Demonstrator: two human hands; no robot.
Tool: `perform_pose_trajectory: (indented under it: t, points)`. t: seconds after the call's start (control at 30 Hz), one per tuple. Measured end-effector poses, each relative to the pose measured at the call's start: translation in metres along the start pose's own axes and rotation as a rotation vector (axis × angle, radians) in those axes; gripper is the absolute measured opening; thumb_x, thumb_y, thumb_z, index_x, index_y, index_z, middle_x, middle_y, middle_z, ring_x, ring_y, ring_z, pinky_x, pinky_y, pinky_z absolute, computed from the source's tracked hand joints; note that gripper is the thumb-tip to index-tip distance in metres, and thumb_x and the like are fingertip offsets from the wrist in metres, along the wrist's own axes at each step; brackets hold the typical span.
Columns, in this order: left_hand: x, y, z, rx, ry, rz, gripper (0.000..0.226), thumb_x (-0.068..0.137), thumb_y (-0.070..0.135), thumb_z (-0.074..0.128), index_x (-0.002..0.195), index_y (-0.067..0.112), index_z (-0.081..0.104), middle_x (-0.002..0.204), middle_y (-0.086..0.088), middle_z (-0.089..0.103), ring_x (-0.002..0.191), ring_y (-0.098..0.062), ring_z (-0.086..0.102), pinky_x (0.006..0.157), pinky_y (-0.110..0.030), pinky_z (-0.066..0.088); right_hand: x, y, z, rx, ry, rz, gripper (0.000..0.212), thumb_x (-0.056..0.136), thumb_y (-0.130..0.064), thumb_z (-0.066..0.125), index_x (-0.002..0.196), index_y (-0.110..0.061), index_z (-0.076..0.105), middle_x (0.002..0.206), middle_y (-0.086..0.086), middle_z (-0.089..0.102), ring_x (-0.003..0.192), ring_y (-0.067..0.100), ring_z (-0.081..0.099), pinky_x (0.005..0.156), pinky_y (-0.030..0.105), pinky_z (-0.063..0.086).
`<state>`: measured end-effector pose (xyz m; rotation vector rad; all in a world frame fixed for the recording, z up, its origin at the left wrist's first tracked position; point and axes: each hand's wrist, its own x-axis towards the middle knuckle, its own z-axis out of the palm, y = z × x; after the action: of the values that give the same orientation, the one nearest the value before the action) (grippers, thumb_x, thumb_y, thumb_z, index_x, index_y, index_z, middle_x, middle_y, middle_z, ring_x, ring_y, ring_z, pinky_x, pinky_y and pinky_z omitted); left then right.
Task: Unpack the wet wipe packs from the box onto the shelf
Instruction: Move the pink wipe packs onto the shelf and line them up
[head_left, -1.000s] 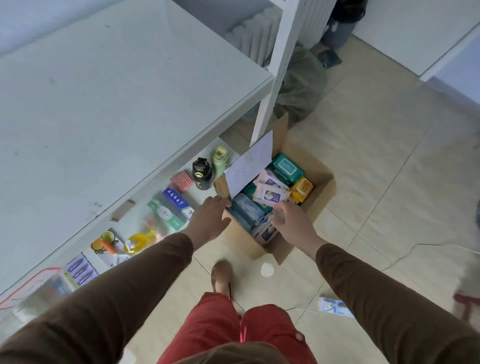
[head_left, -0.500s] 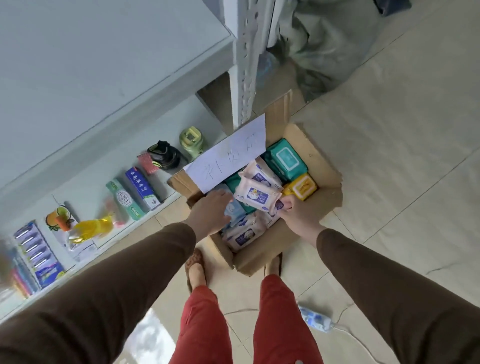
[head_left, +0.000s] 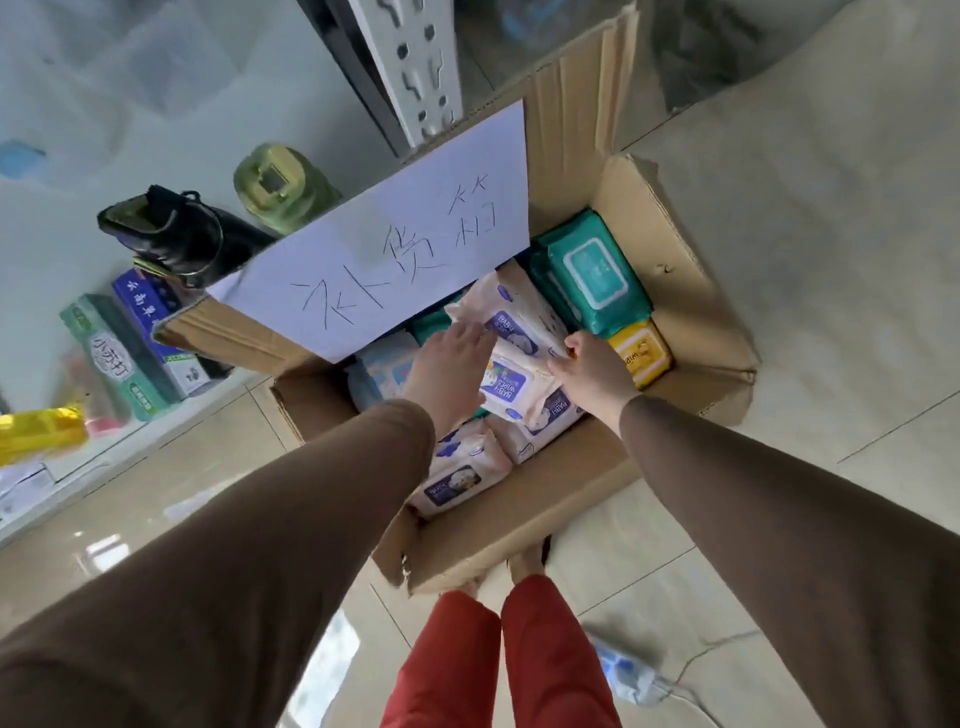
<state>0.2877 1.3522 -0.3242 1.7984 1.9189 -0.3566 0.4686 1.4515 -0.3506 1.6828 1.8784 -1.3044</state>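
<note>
An open cardboard box (head_left: 519, 514) stands on the floor, full of wet wipe packs. A white sheet with handwriting (head_left: 395, 260) is taped to its far flap. My left hand (head_left: 447, 371) reaches in with straight fingers touching the left side of a white and purple baby wipes pack (head_left: 514, 358) lying on top. My right hand (head_left: 592, 366) pinches that pack's right edge. Around it lie a teal pack (head_left: 592, 270), a yellow pack (head_left: 641, 351), a pale blue pack (head_left: 384, 371) and more white and purple packs (head_left: 462, 473).
The low white shelf (head_left: 67, 483) on the left carries a black bottle (head_left: 176, 234), a green bottle (head_left: 280, 189), toothpaste boxes (head_left: 119, 353) and a yellow packet (head_left: 41, 431). A perforated white upright (head_left: 410, 62) rises behind the box. A blue and white pouch (head_left: 628, 675) lies on the tiled floor.
The view has dropped closer to the box. My left hand went from the box's near left side onto the top pack, and my right hand took hold of that pack's right edge.
</note>
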Motion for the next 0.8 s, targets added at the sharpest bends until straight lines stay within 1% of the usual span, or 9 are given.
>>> perform_pose_trajectory:
  t: [0.13, 0.27, 0.33, 0.4, 0.5, 0.6, 0.67, 0.73, 0.8]
  points:
    - [0.03, 0.002, 0.027, 0.134, 0.127, 0.054, 0.059, 0.083, 0.03, 0.067, 0.134, 0.013, 0.045, 0.13, -0.008, 0.051, 0.119, -0.029, 0.049, 0.105, -0.04, 0.035, 0.034, 0.005, 0.018, -0.021, 0.025, -0.002, 0.046, 0.09, -0.035, 0.066, 0.12, -0.003, 0.052, 0.116, 0.017, 0.06, 0.106, 0.034, 0.061, 0.076, 0.032, 0.045]
    - [0.032, 0.008, 0.038, 0.143, 0.046, 0.018, 0.056, 0.074, 0.033, 0.072, 0.123, 0.014, 0.05, 0.113, -0.007, 0.058, 0.102, -0.029, 0.054, 0.085, -0.039, 0.041, 0.043, 0.0, 0.031, 0.012, 0.123, -0.005, 0.065, 0.074, -0.041, 0.08, 0.115, -0.003, 0.046, 0.107, 0.014, 0.058, 0.097, 0.031, 0.062, 0.071, 0.032, 0.042]
    - [0.027, 0.012, 0.04, 0.107, -0.029, -0.027, 0.05, 0.077, 0.038, 0.073, 0.119, 0.018, 0.054, 0.107, -0.004, 0.063, 0.103, -0.027, 0.057, 0.08, -0.037, 0.041, 0.041, -0.009, 0.034, -0.034, 0.095, 0.005, 0.066, 0.075, -0.04, 0.079, 0.119, -0.004, 0.045, 0.109, 0.013, 0.061, 0.098, 0.031, 0.064, 0.075, 0.036, 0.05]
    - [0.017, 0.014, 0.04, 0.102, -0.11, -0.057, 0.04, 0.082, 0.039, 0.072, 0.116, 0.022, 0.061, 0.107, -0.002, 0.065, 0.105, -0.025, 0.058, 0.075, -0.034, 0.04, 0.035, -0.016, 0.035, -0.112, 0.029, -0.007, 0.047, 0.078, -0.032, 0.075, 0.115, -0.009, 0.055, 0.109, 0.01, 0.066, 0.099, 0.031, 0.066, 0.082, 0.038, 0.055]
    - [-0.009, 0.014, 0.035, 0.105, -0.149, -0.069, 0.026, 0.086, 0.029, 0.07, 0.111, 0.022, 0.064, 0.107, -0.002, 0.063, 0.106, -0.025, 0.055, 0.071, -0.034, 0.038, 0.014, -0.024, 0.032, -0.096, -0.019, -0.051, 0.017, 0.077, -0.024, 0.072, 0.091, -0.017, 0.065, 0.09, 0.002, 0.069, 0.086, 0.027, 0.066, 0.071, 0.031, 0.053]
    - [-0.052, 0.004, 0.019, -0.007, -0.132, -0.174, 0.018, 0.086, 0.02, 0.067, 0.104, 0.021, 0.061, 0.103, -0.002, 0.064, 0.101, -0.027, 0.061, 0.066, -0.034, 0.039, -0.021, -0.029, 0.022, -0.015, 0.044, -0.094, 0.023, 0.077, -0.024, 0.075, 0.071, -0.022, 0.053, 0.069, -0.007, 0.058, 0.064, 0.017, 0.057, 0.051, 0.023, 0.037]
    - [-0.085, -0.006, 0.0, -0.098, -0.099, -0.236, 0.013, 0.088, 0.025, 0.062, 0.096, 0.025, 0.052, 0.101, 0.0, 0.066, 0.099, -0.027, 0.064, 0.064, -0.032, 0.038, -0.05, -0.033, 0.01, -0.108, 0.059, -0.129, 0.017, 0.083, -0.029, 0.074, 0.086, -0.02, 0.06, 0.085, -0.002, 0.063, 0.074, 0.02, 0.061, 0.058, 0.024, 0.039]
    - [-0.122, -0.017, -0.023, -0.147, -0.065, -0.254, 0.015, 0.089, 0.034, 0.06, 0.094, 0.03, 0.046, 0.1, 0.003, 0.066, 0.097, -0.024, 0.065, 0.062, -0.029, 0.035, -0.083, -0.037, -0.002, -0.223, 0.036, -0.169, 0.036, 0.09, -0.033, 0.068, 0.119, -0.012, 0.06, 0.11, 0.009, 0.068, 0.099, 0.03, 0.064, 0.075, 0.032, 0.048]
    - [-0.161, -0.028, -0.05, -0.194, -0.022, -0.274, 0.021, 0.089, 0.041, 0.061, 0.104, 0.031, 0.051, 0.101, 0.003, 0.067, 0.096, -0.024, 0.065, 0.062, -0.028, 0.035, -0.124, -0.049, -0.014, -0.239, 0.021, -0.226, 0.042, 0.092, -0.032, 0.066, 0.128, -0.011, 0.057, 0.118, 0.011, 0.067, 0.106, 0.032, 0.063, 0.081, 0.036, 0.05]
